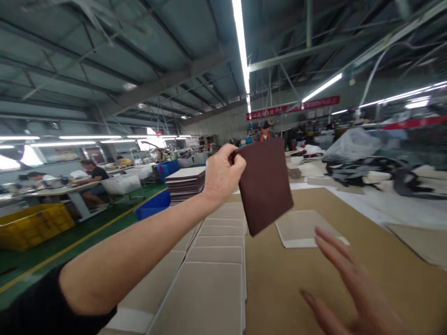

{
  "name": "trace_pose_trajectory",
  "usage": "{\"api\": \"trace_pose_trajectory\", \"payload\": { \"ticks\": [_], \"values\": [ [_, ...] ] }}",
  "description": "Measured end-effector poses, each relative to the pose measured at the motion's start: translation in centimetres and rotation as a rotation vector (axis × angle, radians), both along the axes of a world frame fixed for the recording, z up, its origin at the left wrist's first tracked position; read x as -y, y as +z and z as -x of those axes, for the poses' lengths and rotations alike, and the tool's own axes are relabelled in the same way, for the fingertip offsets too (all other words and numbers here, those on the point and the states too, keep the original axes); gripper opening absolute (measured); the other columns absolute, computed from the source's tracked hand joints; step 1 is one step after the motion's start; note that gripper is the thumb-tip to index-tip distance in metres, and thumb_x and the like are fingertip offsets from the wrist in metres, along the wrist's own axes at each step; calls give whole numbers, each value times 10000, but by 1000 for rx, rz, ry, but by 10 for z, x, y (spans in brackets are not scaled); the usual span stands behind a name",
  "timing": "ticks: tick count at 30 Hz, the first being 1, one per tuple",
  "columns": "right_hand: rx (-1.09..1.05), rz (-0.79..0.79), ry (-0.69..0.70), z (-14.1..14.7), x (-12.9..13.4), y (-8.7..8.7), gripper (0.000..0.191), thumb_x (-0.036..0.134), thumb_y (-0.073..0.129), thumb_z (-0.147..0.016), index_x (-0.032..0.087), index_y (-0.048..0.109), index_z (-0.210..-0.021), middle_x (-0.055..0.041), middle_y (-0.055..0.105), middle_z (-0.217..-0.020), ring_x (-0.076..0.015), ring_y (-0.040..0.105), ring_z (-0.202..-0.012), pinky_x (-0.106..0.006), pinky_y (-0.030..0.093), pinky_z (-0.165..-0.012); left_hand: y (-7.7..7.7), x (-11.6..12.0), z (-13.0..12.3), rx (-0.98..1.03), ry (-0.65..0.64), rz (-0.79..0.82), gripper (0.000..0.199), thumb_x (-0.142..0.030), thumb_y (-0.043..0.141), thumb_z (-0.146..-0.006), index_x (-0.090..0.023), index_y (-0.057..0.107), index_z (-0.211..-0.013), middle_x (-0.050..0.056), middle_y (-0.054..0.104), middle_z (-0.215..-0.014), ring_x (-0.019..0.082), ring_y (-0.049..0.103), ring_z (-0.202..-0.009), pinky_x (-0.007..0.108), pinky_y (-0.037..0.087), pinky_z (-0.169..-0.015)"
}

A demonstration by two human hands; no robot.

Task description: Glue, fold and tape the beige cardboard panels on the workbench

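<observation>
Dark brown rectangular panel (267, 186), one, held up at mid-view above the table, tilted, by its upper left corner; left hand (223, 172) grasping it, thumb and curled fingers pinched on that corner. Right hand (359, 288), blurred, at lower right: holding nothing, fingers spread above a tan table surface (279, 288). Beige panels (209, 288), overlapping in a row, faces up, running away from the near edge along the left of the tan surface. Single beige panel (302, 225), lying flat beyond the right fingertips. Stack of panels (186, 184), pale top, dark edges, past the row; blue bin (152, 207) just beside it. Yellow crate (35, 225), on green floor at left. Clear plastic sheeting (352, 146), heaped over dark scraps, right. Seated worker (96, 174), dark top, at a bench. Red banner (293, 109), far wall.
</observation>
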State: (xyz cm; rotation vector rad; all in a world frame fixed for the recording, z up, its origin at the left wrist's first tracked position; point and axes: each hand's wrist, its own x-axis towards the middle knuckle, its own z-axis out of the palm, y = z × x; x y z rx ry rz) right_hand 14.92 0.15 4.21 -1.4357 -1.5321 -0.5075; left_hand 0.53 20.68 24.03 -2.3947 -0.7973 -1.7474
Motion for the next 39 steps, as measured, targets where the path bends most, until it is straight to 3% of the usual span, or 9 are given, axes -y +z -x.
{"api": "trace_pose_trajectory", "payload": {
  "ticks": [3,6,12,15,18,21,27,33,39],
  "values": [
    [70,-41,-128,17,-2,29,829,369,590,-849,220,152,-1537,-144,255,-1563,-379,298,-1399,-620,412,-1041,-37,46,-35,-3,-227,261,131,-223,501,-815,-185,625,-792,-46,579,-639,98,535,-597,194,396,-535],
    [103,2,-287,16,3,26,852,290,577,-834,165,118,-1541,-172,211,-1574,-401,259,-1408,-632,407,-1030,-57,80,-62,42,-433,486,102,-224,509,-795,-187,601,-772,-48,569,-617,100,541,-562,181,410,-470],
    [88,-13,-435,-12,40,7,708,140,390,-872,113,149,-1537,-221,448,-1438,-345,505,-1267,-530,509,-949,-47,145,-103,158,-800,841,24,-183,543,-787,-189,532,-767,-56,575,-622,99,580,-523,198,508,-431],
    [-164,23,-431,-31,71,14,554,269,397,-915,155,373,-1457,-183,647,-1210,-318,675,-998,-453,583,-798,-42,168,-102,89,-913,824,147,-265,632,-808,-185,587,-922,8,673,-813,128,655,-703,226,556,-570],
    [-550,185,-264,-51,104,7,485,419,448,-906,215,519,-1341,-127,689,-1152,-307,687,-960,-419,594,-761,-56,182,-78,-134,-846,736,314,-396,675,-808,-223,614,-1063,56,697,-1052,194,667,-918,329,571,-767],
    [-737,386,-161,-70,125,-29,475,438,440,-901,220,545,-1310,-113,693,-1160,-310,665,-1035,-451,578,-817,-97,190,-47,-439,-685,616,363,-428,646,-832,-234,627,-1139,65,670,-1185,253,603,-1112,439,484,-995],
    [-460,522,-363,-81,131,-111,435,356,469,-854,157,579,-1225,-155,673,-1156,-321,618,-1112,-517,479,-978,-210,190,-29,-1033,-623,679,932,-684,659,-712,-146,413,-1433,166,384,-1515,349,289,-1418,532,295,-1150],
    [-184,585,-431,-88,145,-95,313,345,469,-922,212,637,-1150,-113,630,-1150,-257,628,-1035,-415,539,-898,-268,167,-33,-1187,-589,417,823,-626,654,-743,-263,416,-1442,85,431,-1500,327,374,-1380,500,356,-1112],
    [-74,507,-763,-195,192,-89,360,361,486,-913,152,648,-1158,-149,620,-1191,-296,573,-1120,-485,462,-1002,-314,139,-26,-1085,-469,-27,675,-186,516,-867,-373,306,-1481,-45,465,-1466,212,500,-1300,311,454,-999]
  ]
}}
